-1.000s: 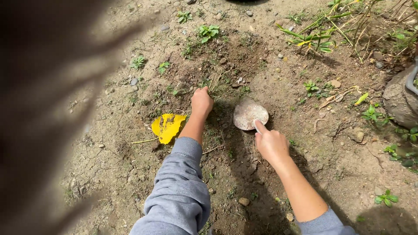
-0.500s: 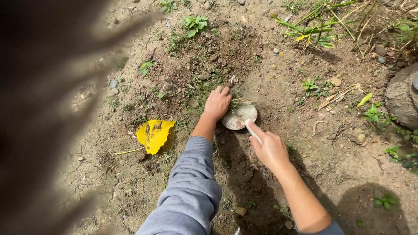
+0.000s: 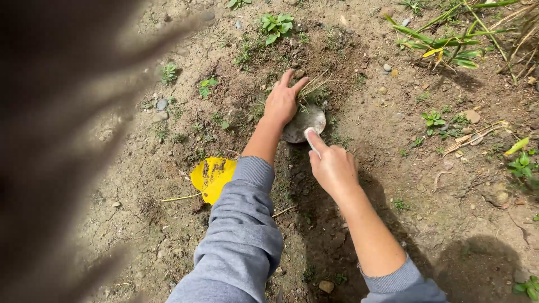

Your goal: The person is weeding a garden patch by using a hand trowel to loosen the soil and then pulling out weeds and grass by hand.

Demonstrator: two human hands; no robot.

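Observation:
My right hand (image 3: 333,167) grips the handle of a small trowel, forefinger laid along it. The trowel's round, dirt-caked blade (image 3: 307,122) rests on the soil just beyond. My left hand (image 3: 282,101) lies on the ground with fingers spread, touching the blade's far edge and pressing against a tuft of dry grass (image 3: 316,88). Both arms wear grey sleeves. The handle itself is mostly hidden in my fist.
A yellow fallen leaf (image 3: 211,176) lies on the dirt left of my left arm. Small green weeds (image 3: 275,26) and pebbles dot the bare soil. Long-leaved plants (image 3: 443,47) grow at the upper right. A dark blur covers the view's left side.
My left hand moved from a weed clump to the grass tuft at the trowel blade and spread its fingers. My right hand pushed the trowel forward into the soil.

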